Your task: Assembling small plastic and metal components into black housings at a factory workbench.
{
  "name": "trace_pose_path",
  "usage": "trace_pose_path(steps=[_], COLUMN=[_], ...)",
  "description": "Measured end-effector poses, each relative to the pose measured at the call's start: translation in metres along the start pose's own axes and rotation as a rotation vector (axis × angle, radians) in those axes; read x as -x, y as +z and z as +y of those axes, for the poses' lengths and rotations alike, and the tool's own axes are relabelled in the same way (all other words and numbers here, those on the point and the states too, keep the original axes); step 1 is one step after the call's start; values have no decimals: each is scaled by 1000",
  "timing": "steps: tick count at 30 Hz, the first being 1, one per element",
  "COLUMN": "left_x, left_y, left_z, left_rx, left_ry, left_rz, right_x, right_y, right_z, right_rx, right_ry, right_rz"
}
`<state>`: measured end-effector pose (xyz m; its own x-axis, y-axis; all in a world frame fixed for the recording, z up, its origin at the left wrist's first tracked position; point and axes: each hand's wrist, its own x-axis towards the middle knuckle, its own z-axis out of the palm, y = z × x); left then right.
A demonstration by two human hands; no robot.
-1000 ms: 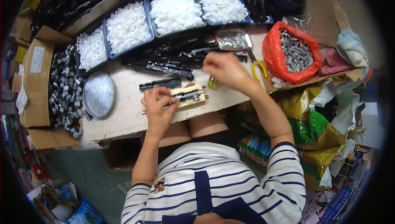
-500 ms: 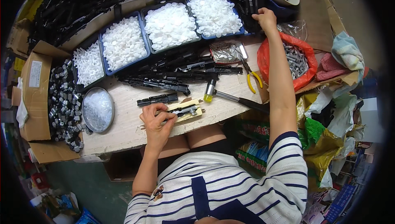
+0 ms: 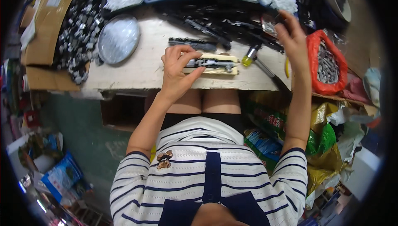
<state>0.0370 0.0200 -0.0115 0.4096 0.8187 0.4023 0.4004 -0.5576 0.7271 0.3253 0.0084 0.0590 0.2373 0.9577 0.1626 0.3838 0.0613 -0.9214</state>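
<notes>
- Cream fixture (image 3: pixel 227 71), a black-and-silver part (image 3: pixel 217 63) lying in it, sits near the middle of the frame on the tabletop (image 3: pixel 137 75); half a second ago it appeared lower and further left, the whole view having shifted.
- Left hand (image 3: pixel 178 69) has stayed at its left end, thumb and forefinger pinching across it.
- Right hand (image 3: pixel 292 39) has come back from the dark pile at the far upper right; its fingers are bent, with something dark at the tips, too blurred to tell whether it is pinched.
- Hammer (image 3: pixel 268 72) remains right of the fixture, yellow end nearest.
- Loose black part (image 3: pixel 192 43) still lies just above the fixture.
</notes>
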Motion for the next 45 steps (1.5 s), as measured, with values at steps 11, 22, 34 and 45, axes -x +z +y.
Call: trace_pose_path(steps=[11,22,34,45], left_x=[31,15,2,2], left_y=[-32,-25,-34,-30], left_z=[-17,-25,0,1], left_rx=[49,37,-198,-484], left_ry=[-133,-128,154,337], left_rz=[81,-100,-245,-390], right_x=[63,63,93,107], right_y=[128,133,27,40], right_z=[-18,-8,32,-6], right_rx=[645,667,972,616], right_ry=[-503,-476,-202,-255], right_rz=[-326,-360,-52,-131])
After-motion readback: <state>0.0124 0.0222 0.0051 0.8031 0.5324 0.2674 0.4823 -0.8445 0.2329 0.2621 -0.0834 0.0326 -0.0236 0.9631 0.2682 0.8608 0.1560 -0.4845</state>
